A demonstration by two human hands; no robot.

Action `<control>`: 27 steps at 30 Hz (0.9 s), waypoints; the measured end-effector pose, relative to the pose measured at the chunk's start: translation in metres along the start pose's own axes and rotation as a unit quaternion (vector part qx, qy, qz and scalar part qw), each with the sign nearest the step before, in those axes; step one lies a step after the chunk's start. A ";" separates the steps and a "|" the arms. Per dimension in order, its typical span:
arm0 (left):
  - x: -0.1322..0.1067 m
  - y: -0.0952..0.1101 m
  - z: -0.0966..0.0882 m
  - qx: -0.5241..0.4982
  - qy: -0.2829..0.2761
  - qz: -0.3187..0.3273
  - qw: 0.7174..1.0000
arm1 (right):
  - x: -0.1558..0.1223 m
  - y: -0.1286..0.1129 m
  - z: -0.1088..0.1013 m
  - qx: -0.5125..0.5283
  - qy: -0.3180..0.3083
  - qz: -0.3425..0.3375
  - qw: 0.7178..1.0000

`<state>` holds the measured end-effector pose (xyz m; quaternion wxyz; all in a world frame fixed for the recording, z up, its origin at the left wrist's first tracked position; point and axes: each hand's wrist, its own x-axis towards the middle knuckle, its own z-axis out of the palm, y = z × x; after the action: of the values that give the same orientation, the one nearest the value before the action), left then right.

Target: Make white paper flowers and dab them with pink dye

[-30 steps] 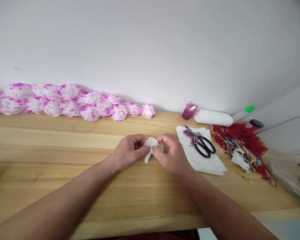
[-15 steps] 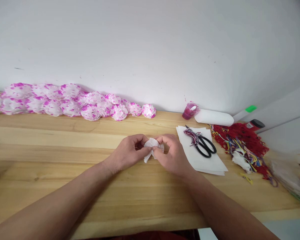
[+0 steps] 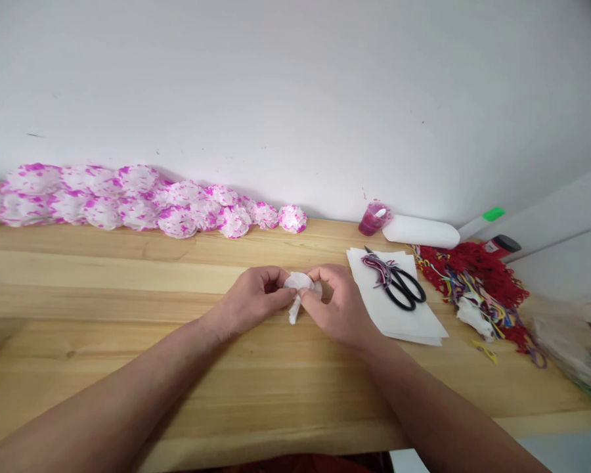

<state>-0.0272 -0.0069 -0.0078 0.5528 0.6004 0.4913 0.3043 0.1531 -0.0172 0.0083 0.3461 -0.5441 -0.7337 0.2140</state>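
Observation:
A small piece of white tissue paper [image 3: 299, 280], rounded at the top with a narrow twisted tail hanging down, is pinched between my two hands above the wooden table. My left hand [image 3: 256, 295] grips its left side between thumb and fingers. My right hand [image 3: 335, 301] pinches it from the right, thumb close to the base of the tail. Both hands cover part of the paper. Just right of my right hand lies a stack of white paper sheets [image 3: 418, 322], with black-handled scissors [image 3: 406, 289] and a small bundle of purple yarn [image 3: 380, 268] on top.
Along the wall, a row of white paper pompoms with magenta specks [image 3: 103, 197] stretches leftward. A cup of magenta liquid [image 3: 373, 219] stands beside a white bottle [image 3: 421, 230]. Red yarn [image 3: 487, 269] with mixed threads lies at the right, near a clear plastic bag [image 3: 566, 341].
The paper's loose lower end has narrowed into a thin tail pointing down. My hands keep nearly the same place, with slight finger movement.

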 end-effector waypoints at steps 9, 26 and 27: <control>-0.001 0.003 0.001 -0.051 -0.018 -0.009 0.998 | 0.000 0.000 0.000 -0.002 0.002 0.010 1.000; -0.002 0.006 0.002 -0.031 -0.005 0.002 1.000 | -0.001 0.001 0.001 0.010 0.002 0.000 1.000; -0.002 0.006 0.002 -0.026 -0.002 0.002 1.000 | -0.001 0.000 0.001 0.013 0.000 -0.005 1.000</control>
<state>-0.0242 -0.0089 -0.0024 0.5688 0.5873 0.4811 0.3166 0.1529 -0.0178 0.0076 0.3539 -0.5362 -0.7335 0.2216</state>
